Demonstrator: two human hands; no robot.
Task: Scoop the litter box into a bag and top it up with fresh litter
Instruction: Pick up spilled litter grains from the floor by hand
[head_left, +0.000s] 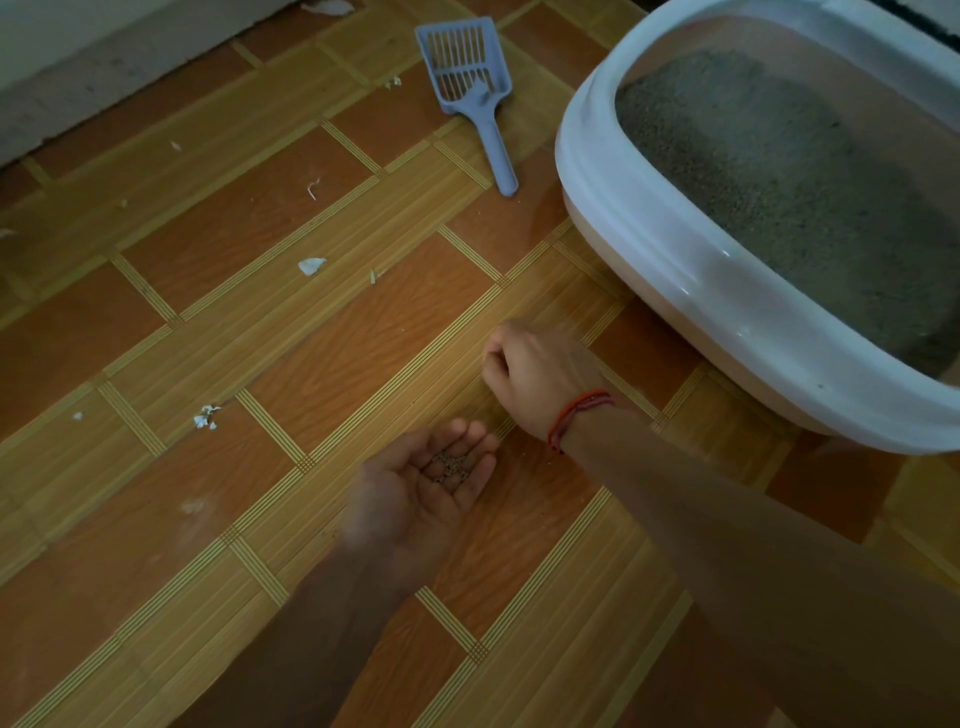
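Since it served as a tray for stray litter (451, 464), our left hand (426, 488) lay open, palm up, in front of the litter box (639, 234). Our right hand (535, 374), nearer the box, curled fingertips-down at the floor (260, 338); pinching or not, we could not tell.

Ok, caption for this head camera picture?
Left hand cups grey litter grains; right hand curls near white plastic litter box; blue slotted plastic scoop lies aside.

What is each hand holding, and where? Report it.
The left hand carries loose litter granules on its upturned palm and fingers. The right hand curls its fingers toward the floor; whether they pinch anything cannot be told.
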